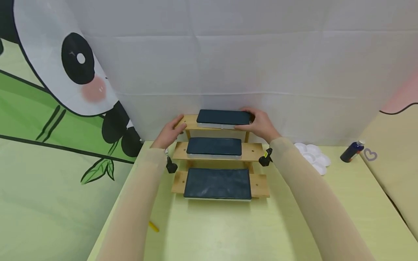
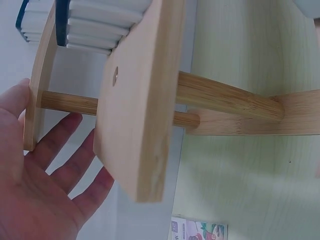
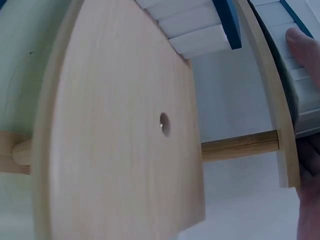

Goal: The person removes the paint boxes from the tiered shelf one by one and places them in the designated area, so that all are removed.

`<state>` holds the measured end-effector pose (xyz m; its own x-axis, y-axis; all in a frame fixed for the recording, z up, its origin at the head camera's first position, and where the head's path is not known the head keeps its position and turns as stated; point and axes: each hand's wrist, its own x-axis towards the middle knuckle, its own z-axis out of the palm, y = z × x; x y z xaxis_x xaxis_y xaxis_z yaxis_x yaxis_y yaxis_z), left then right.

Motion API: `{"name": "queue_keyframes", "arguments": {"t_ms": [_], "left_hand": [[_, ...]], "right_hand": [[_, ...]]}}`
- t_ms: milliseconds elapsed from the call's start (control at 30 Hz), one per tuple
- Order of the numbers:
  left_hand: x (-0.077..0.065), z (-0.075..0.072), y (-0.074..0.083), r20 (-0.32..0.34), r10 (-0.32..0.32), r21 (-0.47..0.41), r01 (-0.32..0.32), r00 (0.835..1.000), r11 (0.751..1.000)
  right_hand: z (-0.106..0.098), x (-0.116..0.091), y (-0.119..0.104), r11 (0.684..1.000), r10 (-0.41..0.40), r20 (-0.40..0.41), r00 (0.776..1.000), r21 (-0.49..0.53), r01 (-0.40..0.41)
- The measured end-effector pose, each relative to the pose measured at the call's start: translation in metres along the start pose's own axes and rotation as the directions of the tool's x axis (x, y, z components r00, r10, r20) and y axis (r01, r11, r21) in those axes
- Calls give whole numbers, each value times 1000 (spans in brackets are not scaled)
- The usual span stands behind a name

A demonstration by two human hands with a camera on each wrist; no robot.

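A three-tier wooden stand (image 1: 257,151) bears three flat boxes with dark blue tops and white sides. The right hand (image 1: 259,123) grips the right end of the top box (image 1: 223,117), thumb on its front side and fingers behind. In the right wrist view that thumb (image 3: 302,47) presses the white ribbed side. At the top shelf's left end is the left hand (image 1: 169,133); in the left wrist view its thumb touches the board (image 2: 37,95) and the other fingers (image 2: 72,167) are spread, fairly straight. The middle box (image 1: 213,146) and bottom box (image 1: 217,183) rest on the lower shelves.
On the table's right lie a white flower-shaped palette (image 1: 311,156) and a dark blue bottle (image 1: 352,151) with a white cap. A small yellow object (image 1: 154,227) lies near the left forearm. A white cloth (image 1: 228,65) hangs behind the stand.
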<state>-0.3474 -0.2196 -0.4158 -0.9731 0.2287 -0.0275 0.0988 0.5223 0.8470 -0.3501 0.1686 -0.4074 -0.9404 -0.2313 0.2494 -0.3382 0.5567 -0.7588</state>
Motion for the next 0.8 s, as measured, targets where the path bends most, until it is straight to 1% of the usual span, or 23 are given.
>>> {"name": "queue_keyframes", "arguments": {"t_ms": [167,367,533,600,800], "left_hand": [[0,-2,0,-4,-7,19,8,1000,1000],[-1,-2,0,2,-17,17,17,1000,1000],[-3,-3,1,14,-14,18,14,1000,1000],[-3,-3,2,20,-12,23,12,1000,1000],[-4,-4,1,36,-9,30,8,999,1000]], "right_hand": [[-4,-9,1,999,-2,-22,1000,38,3],[-9,-21,3,990,24,-43,999,138,-18],[-15,-34,7,990,13,-75,997,144,-2],[-18,-40,9,991,17,-88,996,135,-5],[-27,-60,12,989,28,-105,994,151,-12]]}}
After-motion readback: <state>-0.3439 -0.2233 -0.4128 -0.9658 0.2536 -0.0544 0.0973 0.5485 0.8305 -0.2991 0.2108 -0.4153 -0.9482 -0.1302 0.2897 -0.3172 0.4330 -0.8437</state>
